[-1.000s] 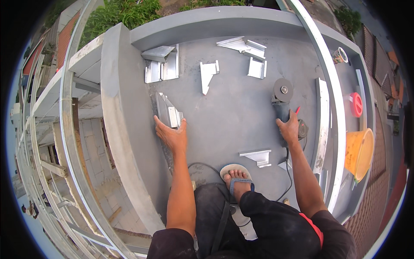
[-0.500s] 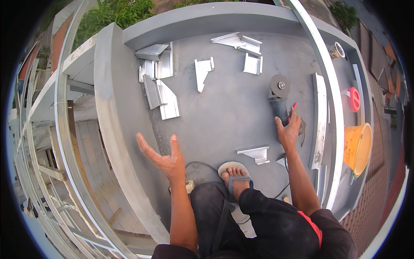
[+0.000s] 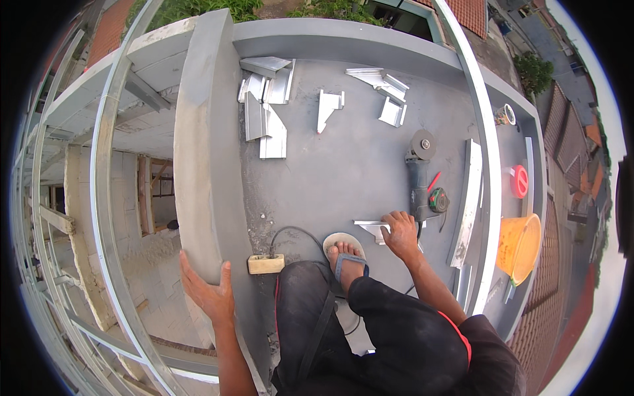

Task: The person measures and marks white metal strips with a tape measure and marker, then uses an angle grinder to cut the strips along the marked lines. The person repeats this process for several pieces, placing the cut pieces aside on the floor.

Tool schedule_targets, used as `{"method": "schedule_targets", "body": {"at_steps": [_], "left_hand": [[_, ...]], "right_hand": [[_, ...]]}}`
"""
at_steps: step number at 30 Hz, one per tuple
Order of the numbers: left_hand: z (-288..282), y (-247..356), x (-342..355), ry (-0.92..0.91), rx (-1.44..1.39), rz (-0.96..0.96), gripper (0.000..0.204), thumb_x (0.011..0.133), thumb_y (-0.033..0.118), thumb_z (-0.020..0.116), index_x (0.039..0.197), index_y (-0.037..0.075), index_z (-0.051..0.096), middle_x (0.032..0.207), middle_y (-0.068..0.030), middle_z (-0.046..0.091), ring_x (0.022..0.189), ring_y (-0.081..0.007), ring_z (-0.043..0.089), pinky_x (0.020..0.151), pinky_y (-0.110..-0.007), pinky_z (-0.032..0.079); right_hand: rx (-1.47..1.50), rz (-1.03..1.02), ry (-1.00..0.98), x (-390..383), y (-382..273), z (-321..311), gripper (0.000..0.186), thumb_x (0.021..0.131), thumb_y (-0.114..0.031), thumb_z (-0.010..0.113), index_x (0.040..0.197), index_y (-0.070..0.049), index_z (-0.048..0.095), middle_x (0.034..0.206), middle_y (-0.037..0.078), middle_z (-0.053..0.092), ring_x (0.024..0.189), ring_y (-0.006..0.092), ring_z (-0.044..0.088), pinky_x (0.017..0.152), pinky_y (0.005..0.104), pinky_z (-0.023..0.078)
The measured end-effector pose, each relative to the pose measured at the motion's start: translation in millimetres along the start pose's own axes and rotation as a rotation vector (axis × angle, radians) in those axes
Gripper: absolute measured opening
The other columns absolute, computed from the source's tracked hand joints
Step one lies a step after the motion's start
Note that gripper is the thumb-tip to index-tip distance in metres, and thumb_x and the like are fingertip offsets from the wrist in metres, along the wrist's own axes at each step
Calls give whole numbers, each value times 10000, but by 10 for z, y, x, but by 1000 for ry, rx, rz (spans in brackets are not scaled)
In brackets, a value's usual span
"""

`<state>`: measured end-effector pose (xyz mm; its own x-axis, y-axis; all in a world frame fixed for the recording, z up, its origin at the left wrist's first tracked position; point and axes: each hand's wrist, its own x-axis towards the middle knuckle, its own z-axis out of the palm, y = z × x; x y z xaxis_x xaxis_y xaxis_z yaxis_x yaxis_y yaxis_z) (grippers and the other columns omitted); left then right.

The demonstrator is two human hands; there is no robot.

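Note:
My left hand (image 3: 208, 290) lies with fingers spread on the top edge of the grey parapet wall (image 3: 201, 198). Down on the floor, my right hand (image 3: 401, 235) has its fingers bent over the right end of a silver metal channel offcut (image 3: 371, 228); the fingertips are partly hidden. Just beyond it is an angle grinder (image 3: 417, 185) with a dark cutting disc facing up. Beside the grinder are a red marker (image 3: 434, 181) and a tape measure (image 3: 438, 200).
Several cut metal channel pieces (image 3: 274, 138) lie toward the far wall. A long metal channel (image 3: 467, 204), an orange bucket (image 3: 516, 247) and a red round item (image 3: 520, 181) stand to the right. A cream socket block (image 3: 265, 264) with a cord sits by my knee. Upright metal framing crosses both sides.
My left hand has come down onto the parapet. My right hand has left the grinder's side and moved nearer, onto the metal offcut, its fingers now curled. The view has shifted.

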<state>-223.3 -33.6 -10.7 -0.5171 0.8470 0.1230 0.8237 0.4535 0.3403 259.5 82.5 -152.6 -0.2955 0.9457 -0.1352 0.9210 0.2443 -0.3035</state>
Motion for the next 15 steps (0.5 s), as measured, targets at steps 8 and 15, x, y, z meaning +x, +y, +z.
{"method": "schedule_targets", "body": {"at_steps": [8,15], "left_hand": [[28,-48,4,80,-34,9,1072,918,571,881,1727,71,387,1665,-227,505,1522,-444,501,1237,-607,408],[2,1,-10,96,-46,-37,1060,920,597,861,1721,84,393,1644,-209,528,1497,-421,522,1213,-585,426]], "right_hand": [[-89,110,294,545,-136,-310,369,975,-260,811,1294,-90,734,1096,135,726,1031,346,737,914,515,570],[315,379,-69,-753,-799,-327,569,1054,-359,771,1514,-64,612,1342,161,725,1134,266,752,977,456,598]]}}
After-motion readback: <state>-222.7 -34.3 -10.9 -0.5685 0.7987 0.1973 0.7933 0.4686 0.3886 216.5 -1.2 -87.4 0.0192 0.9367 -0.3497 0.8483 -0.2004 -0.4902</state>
